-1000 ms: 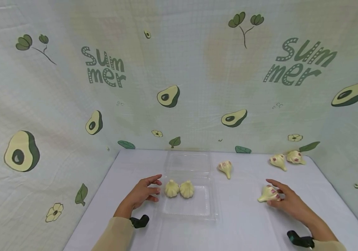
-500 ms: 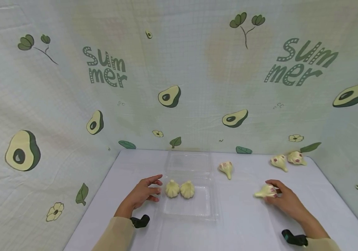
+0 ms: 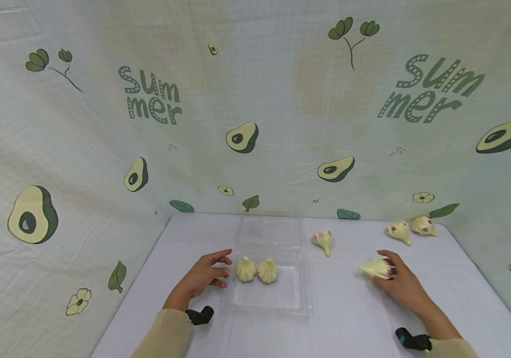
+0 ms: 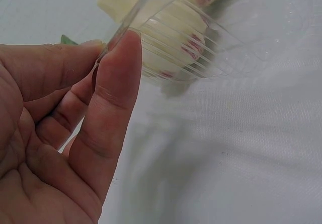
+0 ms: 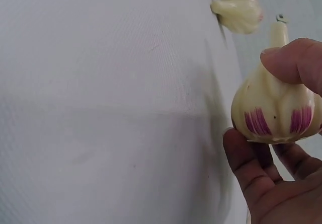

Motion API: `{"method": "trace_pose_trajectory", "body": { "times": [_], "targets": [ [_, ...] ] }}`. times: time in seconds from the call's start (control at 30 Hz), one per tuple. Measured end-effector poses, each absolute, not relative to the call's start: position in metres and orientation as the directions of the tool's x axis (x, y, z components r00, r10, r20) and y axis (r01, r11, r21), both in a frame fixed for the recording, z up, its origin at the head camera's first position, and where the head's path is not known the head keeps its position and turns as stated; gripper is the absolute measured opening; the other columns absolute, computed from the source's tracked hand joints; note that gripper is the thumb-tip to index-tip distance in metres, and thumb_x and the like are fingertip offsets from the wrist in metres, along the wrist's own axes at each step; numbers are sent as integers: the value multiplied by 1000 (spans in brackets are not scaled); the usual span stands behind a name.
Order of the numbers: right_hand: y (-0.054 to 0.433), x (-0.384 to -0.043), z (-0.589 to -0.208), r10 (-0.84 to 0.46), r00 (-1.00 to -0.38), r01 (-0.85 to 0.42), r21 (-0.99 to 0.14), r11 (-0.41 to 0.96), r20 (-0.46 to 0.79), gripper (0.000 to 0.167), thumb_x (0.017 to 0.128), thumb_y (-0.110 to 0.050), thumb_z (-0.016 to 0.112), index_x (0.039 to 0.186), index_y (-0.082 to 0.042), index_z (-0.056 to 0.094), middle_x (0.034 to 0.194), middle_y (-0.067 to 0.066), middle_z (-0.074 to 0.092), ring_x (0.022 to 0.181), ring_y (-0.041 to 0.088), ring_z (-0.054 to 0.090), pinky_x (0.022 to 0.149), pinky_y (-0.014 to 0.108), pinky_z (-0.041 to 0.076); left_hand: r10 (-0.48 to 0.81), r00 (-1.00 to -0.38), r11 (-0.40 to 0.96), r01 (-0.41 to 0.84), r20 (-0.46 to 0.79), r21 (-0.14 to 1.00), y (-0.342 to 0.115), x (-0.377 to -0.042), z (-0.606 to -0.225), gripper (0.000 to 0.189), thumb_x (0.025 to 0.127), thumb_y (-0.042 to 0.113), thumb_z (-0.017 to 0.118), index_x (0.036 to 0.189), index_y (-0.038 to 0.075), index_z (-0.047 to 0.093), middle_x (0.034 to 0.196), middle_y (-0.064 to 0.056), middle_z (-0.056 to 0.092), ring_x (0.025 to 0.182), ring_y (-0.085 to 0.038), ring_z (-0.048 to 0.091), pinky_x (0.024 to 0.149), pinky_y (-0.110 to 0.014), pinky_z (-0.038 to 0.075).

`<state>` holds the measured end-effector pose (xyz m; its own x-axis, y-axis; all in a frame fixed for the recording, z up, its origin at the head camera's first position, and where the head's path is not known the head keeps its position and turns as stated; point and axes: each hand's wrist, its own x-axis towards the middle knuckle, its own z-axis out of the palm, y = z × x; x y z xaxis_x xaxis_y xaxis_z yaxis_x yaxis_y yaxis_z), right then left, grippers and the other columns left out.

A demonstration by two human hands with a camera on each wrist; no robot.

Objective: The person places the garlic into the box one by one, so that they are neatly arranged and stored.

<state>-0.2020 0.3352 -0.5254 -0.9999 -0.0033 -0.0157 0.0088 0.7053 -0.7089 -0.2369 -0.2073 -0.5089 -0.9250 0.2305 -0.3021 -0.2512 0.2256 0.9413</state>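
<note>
A garlic bulb (image 3: 377, 268) is pinched between the thumb and fingers of my right hand (image 3: 402, 282), to the right of the box. The right wrist view shows purple streaks on this bulb (image 5: 276, 100), the thumb near its neck and fingertips under its base. My left hand (image 3: 202, 274) is at the left side of a clear plastic box (image 3: 277, 297). In the left wrist view, thumb and forefinger pinch the box's thin edge (image 4: 119, 32). Two garlic bulbs lie side by side in the box, a left one (image 3: 246, 269) and a right one (image 3: 267, 270).
The box's hinged lid (image 3: 269, 232) lies folded back behind it. One loose garlic bulb (image 3: 323, 241) lies just right of the lid. Two more, a nearer bulb (image 3: 399, 232) and a farther bulb (image 3: 423, 225), lie at the back right, by the patterned curtain (image 3: 282, 99).
My right hand has moved a little to the left with the garlic bulb, whose neck now points more to the left. The left hand and the box stay in place.
</note>
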Motion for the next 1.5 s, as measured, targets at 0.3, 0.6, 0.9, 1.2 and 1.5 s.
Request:
{"method": "trace_pose_trajectory", "body": {
  "times": [0.3, 0.6, 0.9, 1.2, 1.5],
  "targets": [
    [326, -202, -523, 22, -1000, 18, -710, 704, -3, 68, 95, -32, 80, 148, -3, 48, 137, 27, 56, 114, 33, 56, 82, 31, 48, 247, -922, 222, -245, -298, 944, -209, -240, -513, 70, 96, -5, 67, 161, 9, 45, 131, -17, 54, 87, -20, 64, 68, -33, 64],
    [315, -200, -513, 80, -997, 58, -731, 680, -4, 69, 97, -35, 78, 150, -3, 47, 150, 32, 48, 122, 48, 59, 84, 38, 54, 254, -922, 221, -240, -293, 945, -209, -240, -513, 70, 97, -4, 67, 161, 10, 44, 131, -16, 54, 88, -20, 64, 69, -34, 64],
    [300, -195, -504, 85, -995, 12, -754, 657, 58, 54, 103, -28, 71, 151, -8, 56, 160, 31, 41, 134, 56, 51, 103, 66, 51, 260, -922, 221, -232, -287, 947, -210, -240, -513, 69, 97, -4, 66, 161, 9, 43, 131, -16, 54, 89, -20, 64, 70, -34, 64],
    [281, -194, -496, 177, -984, 80, -867, 491, 9, 59, 104, -42, 67, 151, -7, 57, 151, 21, 57, 101, -14, 60, 78, 13, 58, 256, -922, 225, -234, -289, 946, -209, -239, -511, 69, 97, -5, 67, 161, 9, 45, 129, -16, 54, 89, -21, 63, 68, -34, 64],
    [265, -194, -487, 151, -987, 113, -874, 473, -46, 62, 103, -43, 68, 152, -8, 56, 154, 19, 56, 114, 5, 62, 84, 18, 60, 255, -923, 226, -232, -287, 946, -209, -238, -512, 68, 97, -4, 67, 160, 8, 45, 129, -16, 54, 89, -21, 63, 68, -33, 64]
  ]
}}
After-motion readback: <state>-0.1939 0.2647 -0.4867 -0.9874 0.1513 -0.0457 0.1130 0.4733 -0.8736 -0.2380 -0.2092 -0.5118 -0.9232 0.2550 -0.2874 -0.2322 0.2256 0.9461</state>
